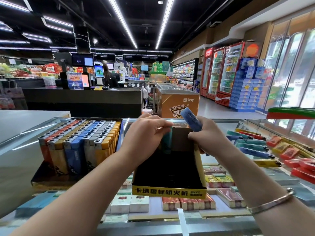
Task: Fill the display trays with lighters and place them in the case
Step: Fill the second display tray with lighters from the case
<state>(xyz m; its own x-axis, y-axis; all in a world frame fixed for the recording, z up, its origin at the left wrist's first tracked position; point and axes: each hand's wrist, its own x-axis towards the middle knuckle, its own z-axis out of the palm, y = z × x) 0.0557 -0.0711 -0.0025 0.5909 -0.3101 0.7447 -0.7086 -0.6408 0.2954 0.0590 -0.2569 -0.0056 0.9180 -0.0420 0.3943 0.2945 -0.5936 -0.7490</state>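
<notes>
Two display trays stand on the counter [20, 150]: a full tray [76, 147] at nine o'clock and a nearly empty tray [168, 174] at centre; one teal lighter [167, 142] stands inside it; one blue lighter [191, 121] is raised at twelve o'clock; some eight loose lighters [252, 147] lie at three o'clock.

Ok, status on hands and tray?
Left hand seating teal lighter in empty tray. Right hand holds blue lighter. Nothing blocking.

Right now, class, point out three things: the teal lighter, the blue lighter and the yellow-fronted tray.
teal lighter [167, 142], head view, on its body.
blue lighter [190, 120], head view, on its body.
yellow-fronted tray [168, 191], head view, on its front wall.
</notes>
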